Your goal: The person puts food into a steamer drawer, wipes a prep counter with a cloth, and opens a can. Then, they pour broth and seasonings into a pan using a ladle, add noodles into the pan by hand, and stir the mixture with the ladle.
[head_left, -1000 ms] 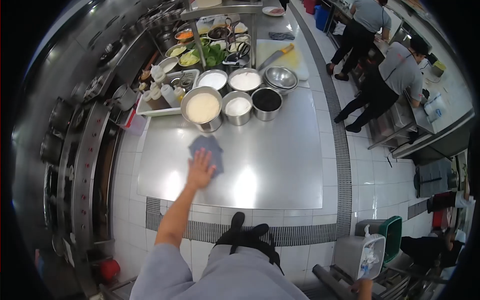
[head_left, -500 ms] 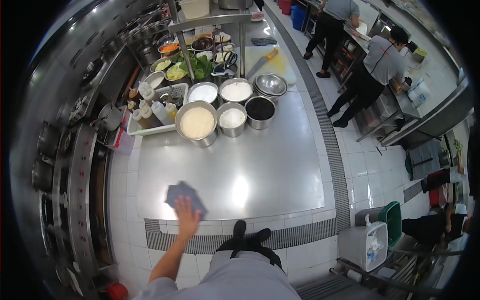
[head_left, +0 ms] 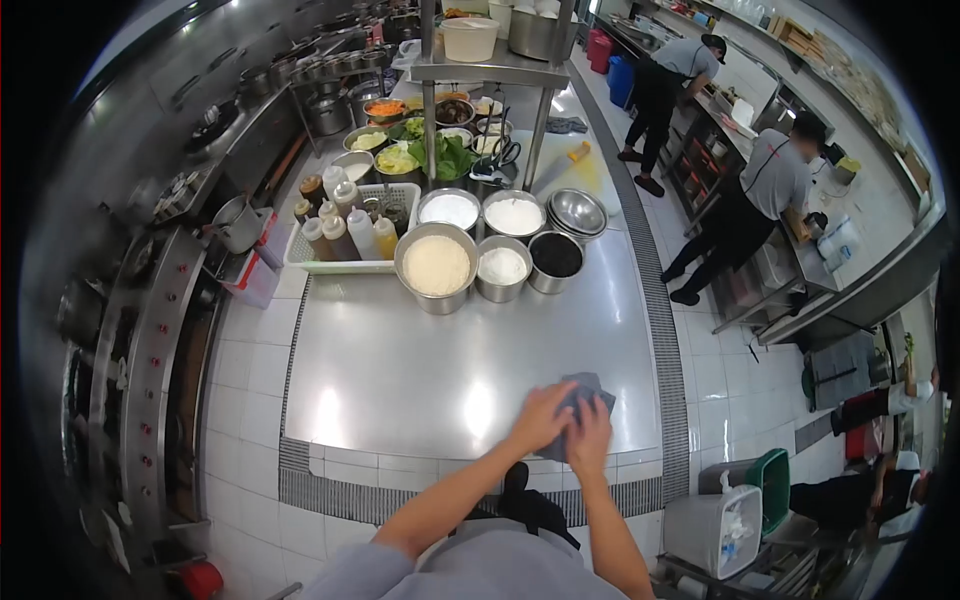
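A grey-blue cloth (head_left: 593, 387) lies bunched on the steel table (head_left: 400, 370), close to the front edge at right. My left hand (head_left: 541, 416) reaches across to the cloth's left side, its fingers gripping the fabric. From the near side, my right hand (head_left: 588, 432) holds the same cloth, its slightly blurred fingers bent over it. Both hands are close together, and part of the cloth is hidden beneath them. Farther back on the table stand metal pots: one of pale crumbs (head_left: 438, 266), one of white powder (head_left: 502, 266) and one of dark contents (head_left: 555, 256).
A white basket (head_left: 340, 266) with squeeze bottles stands at the table's back left. Behind are vegetable bowls, a metal shelf post (head_left: 536, 138) and a knife on a cutting board (head_left: 600, 190). Bins (head_left: 712, 530) stand at lower right. Co-workers work at the right-hand counter.
The cloth has moved from the table's front left to its front right with my left hand. My right hand has come into view and joined it on the cloth.
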A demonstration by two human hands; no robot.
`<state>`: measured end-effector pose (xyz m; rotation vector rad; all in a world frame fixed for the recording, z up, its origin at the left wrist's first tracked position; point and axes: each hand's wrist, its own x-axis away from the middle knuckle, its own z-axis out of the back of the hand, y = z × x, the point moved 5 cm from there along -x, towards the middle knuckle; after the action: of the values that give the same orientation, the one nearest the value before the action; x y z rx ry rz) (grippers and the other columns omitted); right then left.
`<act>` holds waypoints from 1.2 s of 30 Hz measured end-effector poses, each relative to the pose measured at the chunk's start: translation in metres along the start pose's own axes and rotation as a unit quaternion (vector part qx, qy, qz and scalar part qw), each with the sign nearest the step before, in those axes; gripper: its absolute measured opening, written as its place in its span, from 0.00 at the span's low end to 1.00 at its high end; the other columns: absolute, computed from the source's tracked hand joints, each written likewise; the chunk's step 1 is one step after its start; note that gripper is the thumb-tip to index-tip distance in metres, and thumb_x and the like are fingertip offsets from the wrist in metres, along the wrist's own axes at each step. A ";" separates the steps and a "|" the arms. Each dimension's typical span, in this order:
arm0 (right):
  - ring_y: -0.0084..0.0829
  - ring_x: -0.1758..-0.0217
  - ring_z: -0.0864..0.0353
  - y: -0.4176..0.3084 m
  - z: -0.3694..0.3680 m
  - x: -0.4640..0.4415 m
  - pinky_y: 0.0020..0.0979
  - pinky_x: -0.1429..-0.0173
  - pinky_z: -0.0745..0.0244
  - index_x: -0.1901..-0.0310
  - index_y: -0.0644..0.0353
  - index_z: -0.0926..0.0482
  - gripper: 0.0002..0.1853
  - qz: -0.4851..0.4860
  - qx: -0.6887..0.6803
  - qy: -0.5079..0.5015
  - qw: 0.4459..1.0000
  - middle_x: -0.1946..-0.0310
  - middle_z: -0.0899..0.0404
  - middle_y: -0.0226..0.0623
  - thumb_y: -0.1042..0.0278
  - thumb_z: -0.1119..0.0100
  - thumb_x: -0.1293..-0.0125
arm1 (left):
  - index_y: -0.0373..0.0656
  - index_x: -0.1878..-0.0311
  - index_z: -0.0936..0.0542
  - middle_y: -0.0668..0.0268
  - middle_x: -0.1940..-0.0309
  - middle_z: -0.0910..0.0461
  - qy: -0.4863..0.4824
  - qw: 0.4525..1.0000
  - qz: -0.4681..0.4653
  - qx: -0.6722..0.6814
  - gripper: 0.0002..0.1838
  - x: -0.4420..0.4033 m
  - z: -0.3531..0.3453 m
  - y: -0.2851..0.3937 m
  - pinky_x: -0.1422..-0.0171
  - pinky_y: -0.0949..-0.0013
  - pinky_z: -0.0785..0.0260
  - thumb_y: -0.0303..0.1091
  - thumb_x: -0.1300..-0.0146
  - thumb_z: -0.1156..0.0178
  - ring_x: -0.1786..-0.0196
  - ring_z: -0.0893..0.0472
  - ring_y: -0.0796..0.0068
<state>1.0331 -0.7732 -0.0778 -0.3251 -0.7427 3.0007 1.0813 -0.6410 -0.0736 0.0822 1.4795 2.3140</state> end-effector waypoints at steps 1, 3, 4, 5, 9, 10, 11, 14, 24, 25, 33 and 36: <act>0.53 0.25 0.45 -0.010 -0.020 -0.015 0.59 0.27 0.50 0.32 0.53 0.33 0.28 0.008 0.074 -0.020 0.997 0.29 0.41 0.49 0.54 0.46 0.31 | 0.43 0.33 0.31 0.55 0.36 0.28 0.057 0.998 -0.006 0.018 0.26 0.013 0.027 -0.001 0.25 0.51 0.47 0.34 0.35 0.43 0.30 0.33 0.57; 0.53 0.24 0.48 -0.001 -0.045 -0.035 0.61 0.27 0.53 0.30 0.52 0.36 0.29 0.005 0.104 -0.029 0.994 0.27 0.45 0.48 0.51 0.49 0.30 | 0.40 0.35 0.30 0.55 0.39 0.25 0.092 0.993 0.053 0.044 0.25 0.055 0.077 -0.018 0.31 0.60 0.36 0.32 0.36 0.41 0.37 0.26 0.57; 0.54 0.23 0.52 0.005 -0.053 -0.047 0.63 0.26 0.57 0.28 0.50 0.39 0.31 0.002 0.136 -0.034 0.990 0.25 0.49 0.48 0.49 0.53 0.29 | 0.39 0.35 0.30 0.54 0.39 0.25 0.102 0.993 0.058 -0.020 0.25 0.086 0.104 -0.029 0.34 0.62 0.32 0.31 0.35 0.42 0.40 0.24 0.56; 0.52 0.22 0.51 0.013 -0.054 -0.061 0.62 0.26 0.56 0.28 0.49 0.39 0.32 0.018 0.150 -0.031 0.988 0.25 0.48 0.44 0.46 0.54 0.29 | 0.39 0.35 0.29 0.54 0.39 0.25 0.115 0.984 0.135 -0.011 0.25 0.118 0.133 -0.023 0.35 0.62 0.32 0.31 0.35 0.42 0.40 0.23 0.57; 0.50 0.22 0.51 0.045 -0.053 -0.137 0.61 0.25 0.57 0.27 0.48 0.39 0.32 0.068 0.119 -0.039 0.990 0.25 0.48 0.43 0.46 0.54 0.30 | 0.34 0.35 0.31 0.52 0.42 0.24 0.258 0.914 0.291 -0.116 0.24 0.278 0.190 -0.045 0.39 0.63 0.29 0.25 0.35 0.43 0.43 0.22 0.59; 0.50 0.22 0.51 0.051 -0.056 -0.159 0.61 0.25 0.57 0.27 0.48 0.39 0.32 0.060 0.117 -0.032 0.991 0.25 0.48 0.43 0.46 0.54 0.30 | 0.33 0.34 0.32 0.50 0.44 0.24 0.314 0.897 0.298 -0.091 0.25 0.314 0.188 -0.048 0.42 0.64 0.28 0.26 0.35 0.43 0.47 0.21 0.61; 0.50 0.22 0.51 0.055 -0.060 -0.178 0.61 0.25 0.58 0.27 0.49 0.39 0.32 0.085 0.109 -0.029 0.990 0.25 0.47 0.43 0.46 0.54 0.30 | 0.33 0.34 0.32 0.49 0.44 0.25 0.338 0.875 0.339 -0.073 0.26 0.326 0.183 -0.030 0.44 0.64 0.27 0.26 0.35 0.42 0.49 0.21 0.62; 0.50 0.22 0.50 0.065 -0.060 -0.194 0.61 0.25 0.58 0.28 0.50 0.39 0.32 0.089 0.104 0.014 0.991 0.25 0.46 0.43 0.46 0.54 0.29 | 0.34 0.32 0.34 0.53 0.43 0.26 0.351 0.860 0.368 -0.031 0.28 0.320 0.143 -0.003 0.48 0.66 0.27 0.25 0.36 0.42 0.52 0.21 0.66; 0.48 0.28 0.40 0.111 -0.079 -0.161 0.53 0.26 0.49 0.35 0.58 0.30 0.25 0.223 0.130 0.061 0.964 0.33 0.33 0.48 0.54 0.52 0.30 | 0.42 0.33 0.31 0.53 0.53 0.18 0.321 0.883 0.327 -0.105 0.29 0.320 0.117 0.049 0.47 0.60 0.27 0.32 0.38 0.37 0.52 0.19 0.54; 0.48 0.30 0.38 0.125 -0.089 -0.166 0.53 0.28 0.47 0.39 0.59 0.25 0.22 0.162 0.025 0.043 0.986 0.35 0.33 0.50 0.57 0.51 0.30 | 0.47 0.34 0.30 0.57 0.60 0.17 0.365 0.851 0.364 -0.100 0.27 0.340 0.123 0.067 0.50 0.59 0.27 0.32 0.37 0.38 0.55 0.18 0.53; 0.58 0.41 0.29 -0.147 -0.035 0.048 0.51 0.37 0.33 0.40 0.67 0.28 0.24 0.511 -0.153 -0.022 0.845 0.44 0.27 0.59 0.60 0.45 0.33 | 0.48 0.35 0.29 0.62 0.65 0.22 0.654 0.569 0.463 -0.184 0.28 0.607 0.057 0.166 0.46 0.61 0.29 0.24 0.41 0.42 0.51 0.21 0.57; 0.57 0.39 0.30 -0.240 -0.055 0.149 0.49 0.35 0.34 0.37 0.61 0.30 0.25 0.624 -0.189 -0.265 0.710 0.44 0.29 0.58 0.66 0.43 0.35 | 0.46 0.35 0.29 0.61 0.56 0.23 0.714 0.468 0.458 -0.248 0.29 0.673 0.042 0.221 0.43 0.62 0.29 0.22 0.42 0.42 0.48 0.22 0.59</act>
<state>0.8951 -0.5232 -0.0423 0.1799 -1.8218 4.2425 0.4068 -0.4471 0.0342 -2.3214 1.0205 3.8071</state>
